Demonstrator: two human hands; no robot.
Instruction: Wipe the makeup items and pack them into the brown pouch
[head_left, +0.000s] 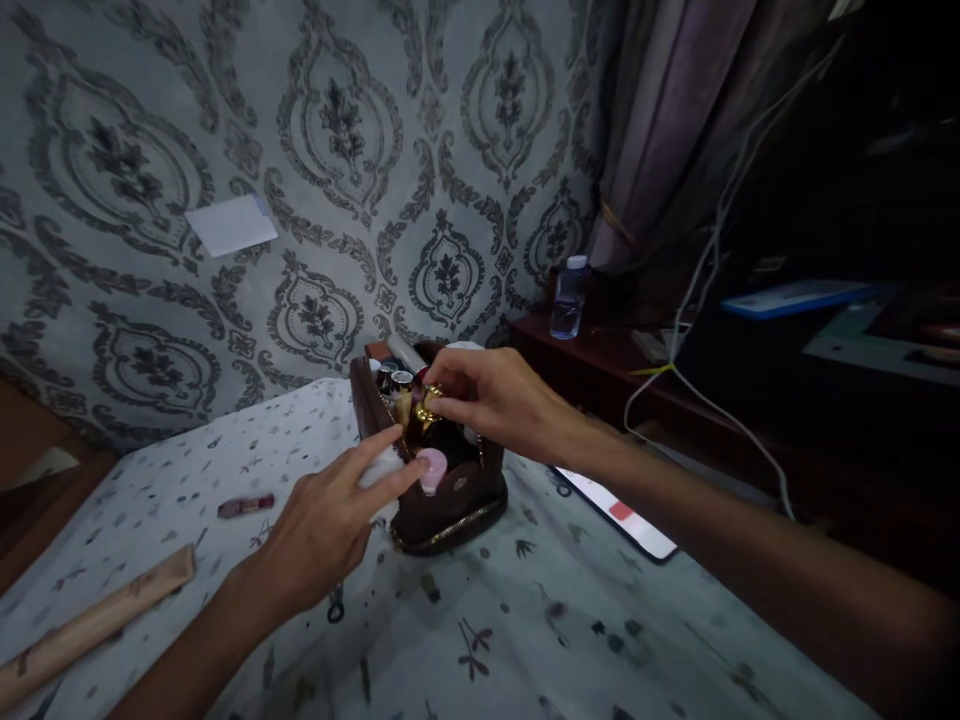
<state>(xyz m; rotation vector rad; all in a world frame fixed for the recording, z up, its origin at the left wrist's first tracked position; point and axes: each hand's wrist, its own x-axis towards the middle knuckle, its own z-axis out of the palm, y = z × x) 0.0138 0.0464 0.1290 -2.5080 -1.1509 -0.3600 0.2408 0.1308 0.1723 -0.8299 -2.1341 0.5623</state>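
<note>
A dark brown zippered pouch point(450, 515) stands unzipped on the bed, with several cosmetics-like containers inside. My right hand point(487, 395) reaches into its top, thumb and fingers pinched on a shiny gold item point(430, 402) whose lower part is hidden. At the pouch's near left side is my left hand point(326, 525), its index finger and thumb stretched apart. That index fingertip meets the pouch's rim, while the thumb touches a round pink container point(432, 470) at the front opening. Silver-banded caps point(401, 380) and a grey tube point(406, 353) poke up at the back.
A small reddish tube point(246, 506) and a long tan strip point(97, 615) lie on the patterned sheet point(420, 650) to the left. A lit phone or tablet point(622, 512) lies under my right forearm. Behind are a water bottle point(568, 298) and white cables point(712, 240).
</note>
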